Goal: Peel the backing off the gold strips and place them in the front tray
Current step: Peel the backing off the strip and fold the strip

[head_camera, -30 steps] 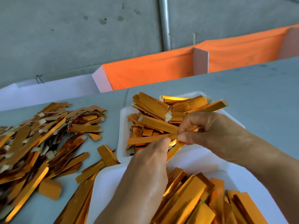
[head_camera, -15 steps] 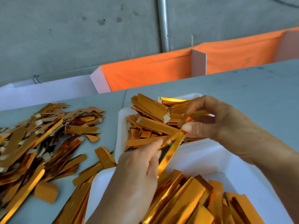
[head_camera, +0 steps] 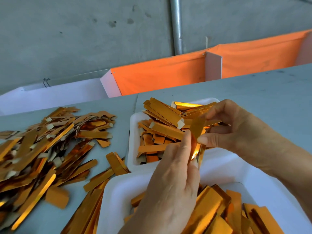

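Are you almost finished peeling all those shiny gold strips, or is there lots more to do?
Not finished yet. Done: a heap of gold strips already lies in the far white tray. In hand: the left hand and right hand pinch one gold strip between them, mid-peel. Left: plenty of strips fill the near white tray, and a big loose pile covers the table on the left.

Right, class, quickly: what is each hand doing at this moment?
Left hand: pinches the lower part of the gold strip.
Right hand: pinches the same strip's upper part, above the far tray.
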Tool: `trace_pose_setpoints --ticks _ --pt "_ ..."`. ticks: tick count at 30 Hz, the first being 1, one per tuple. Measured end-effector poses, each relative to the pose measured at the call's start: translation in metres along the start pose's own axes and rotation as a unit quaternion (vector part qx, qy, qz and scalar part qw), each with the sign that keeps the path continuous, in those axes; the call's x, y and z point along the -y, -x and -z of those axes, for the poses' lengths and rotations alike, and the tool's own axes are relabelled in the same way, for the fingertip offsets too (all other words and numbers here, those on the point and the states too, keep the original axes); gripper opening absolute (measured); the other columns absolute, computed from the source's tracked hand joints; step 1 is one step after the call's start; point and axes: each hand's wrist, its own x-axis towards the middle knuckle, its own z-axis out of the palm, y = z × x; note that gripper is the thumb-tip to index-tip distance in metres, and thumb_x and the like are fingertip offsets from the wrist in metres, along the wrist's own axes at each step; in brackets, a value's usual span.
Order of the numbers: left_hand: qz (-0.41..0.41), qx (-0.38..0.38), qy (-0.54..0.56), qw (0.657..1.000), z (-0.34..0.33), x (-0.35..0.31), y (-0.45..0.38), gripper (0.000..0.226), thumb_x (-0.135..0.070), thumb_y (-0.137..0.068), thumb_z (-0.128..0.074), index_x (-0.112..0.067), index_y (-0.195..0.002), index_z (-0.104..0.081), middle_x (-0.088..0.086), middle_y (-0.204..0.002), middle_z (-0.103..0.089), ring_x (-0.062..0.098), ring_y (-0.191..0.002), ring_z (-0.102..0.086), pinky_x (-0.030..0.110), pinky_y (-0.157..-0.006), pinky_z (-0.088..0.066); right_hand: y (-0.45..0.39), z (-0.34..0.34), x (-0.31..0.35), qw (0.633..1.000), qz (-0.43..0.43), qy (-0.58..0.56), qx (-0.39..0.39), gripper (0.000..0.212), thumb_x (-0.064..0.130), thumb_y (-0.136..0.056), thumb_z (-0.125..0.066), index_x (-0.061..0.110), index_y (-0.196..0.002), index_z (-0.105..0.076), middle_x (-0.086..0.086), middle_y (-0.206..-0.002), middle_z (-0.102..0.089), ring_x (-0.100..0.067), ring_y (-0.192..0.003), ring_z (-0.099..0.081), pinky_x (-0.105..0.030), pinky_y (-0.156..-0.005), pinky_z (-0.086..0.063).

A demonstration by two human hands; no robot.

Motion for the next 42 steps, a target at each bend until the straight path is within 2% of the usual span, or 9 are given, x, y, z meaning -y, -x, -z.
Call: trace_pose_setpoints --ticks 4,11,14,20,24,28,34,38,42 --pt "-0.002 -0.017 -0.006 1.000 -0.001 -0.001 0.001 0.058 -0.034 -0.098 -0.030 -0.065 -0.129 0.009 -0.024 -0.108 -0.034 -0.002 -0.098 -0.050 0.013 -0.084 -0.040 0.000 0.001 -0.002 0.999 0.004 -0.016 0.037 0.033 0.007 -0.061 -0.080 0.020 -0.083 -0.059 0.004 -0.085 -0.074 -0.017 -0.076 -0.073 -0.028 -0.071 -0.056" --pt "-0.006 -0.012 -0.007 1.000 -0.002 0.002 -0.001 0.055 -0.031 -0.100 -0.027 -0.057 -0.130 0.011 -0.019 -0.108 -0.030 0.000 -0.095 -0.046 0.016 -0.083 -0.041 -0.001 0.004 -0.005 0.998 0.030 -0.018 0.059 0.027 -0.005 -0.079 -0.068 0.020 -0.070 -0.066 -0.001 -0.076 -0.071 -0.018 -0.074 -0.072 -0.022 -0.062 -0.057" --pt "-0.005 -0.002 0.000 1.000 -0.002 0.001 -0.002 0.050 -0.032 -0.100 -0.020 -0.045 -0.145 -0.005 -0.019 -0.114 -0.031 0.001 -0.099 -0.049 0.013 -0.085 -0.041 -0.001 0.005 -0.005 0.997 0.046 -0.017 0.067 0.024 -0.003 -0.078 -0.068 0.019 -0.069 -0.066 -0.002 -0.079 -0.072 -0.019 -0.079 -0.071 -0.025 -0.068 -0.058" --pt "-0.013 -0.025 0.021 0.999 0.001 -0.003 -0.005 0.062 -0.035 -0.085 -0.019 -0.033 -0.144 -0.034 -0.018 -0.114 -0.036 -0.009 -0.099 -0.040 0.000 -0.076 -0.033 0.002 0.008 -0.005 0.991 0.051 -0.082 0.089 0.008 0.014 -0.066 -0.070 0.011 -0.072 -0.065 -0.006 -0.093 -0.071 -0.022 -0.086 -0.071 -0.030 -0.075 -0.059" --pt "0.002 -0.006 0.067 0.998 0.003 -0.003 -0.003 0.047 -0.040 -0.098 -0.022 -0.038 -0.144 -0.031 -0.021 -0.108 -0.038 -0.004 -0.095 -0.045 0.003 -0.073 -0.036 0.003 0.009 -0.003 0.988 0.050 -0.102 0.104 0.010 0.019 -0.064 -0.071 0.015 -0.072 -0.066 -0.008 -0.088 -0.070 -0.022 -0.085 -0.071 -0.030 -0.074 -0.059" --pt "0.002 0.004 0.038 0.999 0.007 0.004 -0.002 0.050 -0.043 -0.098 -0.031 -0.046 -0.145 -0.016 -0.023 -0.114 -0.041 -0.005 -0.106 -0.041 0.008 -0.084 -0.036 0.001 0.009 -0.002 0.988 0.056 -0.093 0.106 0.007 0.016 -0.064 -0.070 0.016 -0.070 -0.066 -0.006 -0.079 -0.068 -0.021 -0.078 -0.070 -0.028 -0.070 -0.058" --pt "-0.036 -0.047 -0.023 0.998 0.004 0.004 -0.002 0.051 -0.038 -0.098 -0.029 -0.045 -0.146 -0.011 -0.022 -0.114 -0.035 -0.007 -0.102 -0.037 0.001 -0.081 -0.032 0.006 0.003 0.002 0.989 0.043 -0.008 0.141 0.011 0.019 -0.066 -0.071 0.022 -0.076 -0.069 -0.004 -0.074 -0.070 -0.016 -0.071 -0.070 -0.021 -0.066 -0.057" --pt "-0.064 -0.054 -0.067 0.994 0.002 0.005 -0.001 0.051 -0.033 -0.099 -0.032 -0.041 -0.147 -0.015 -0.020 -0.117 -0.031 -0.008 -0.103 -0.032 -0.001 -0.084 -0.028 0.005 -0.001 0.001 0.991 0.018 0.062 0.115 0.021 0.004 -0.079 -0.071 0.023 -0.072 -0.067 -0.003 -0.068 -0.072 -0.014 -0.066 -0.071 -0.024 -0.064 -0.057" --pt "-0.058 -0.050 -0.080 0.994 0.004 0.007 -0.002 0.054 -0.030 -0.098 -0.038 -0.036 -0.148 -0.017 -0.024 -0.124 -0.025 -0.011 -0.108 -0.029 -0.004 -0.085 -0.027 0.008 -0.005 0.004 0.984 0.051 0.137 0.097 0.023 0.004 -0.079 -0.073 0.026 -0.072 -0.068 0.005 -0.066 -0.067 -0.009 -0.060 -0.067 -0.019 -0.059 -0.054"
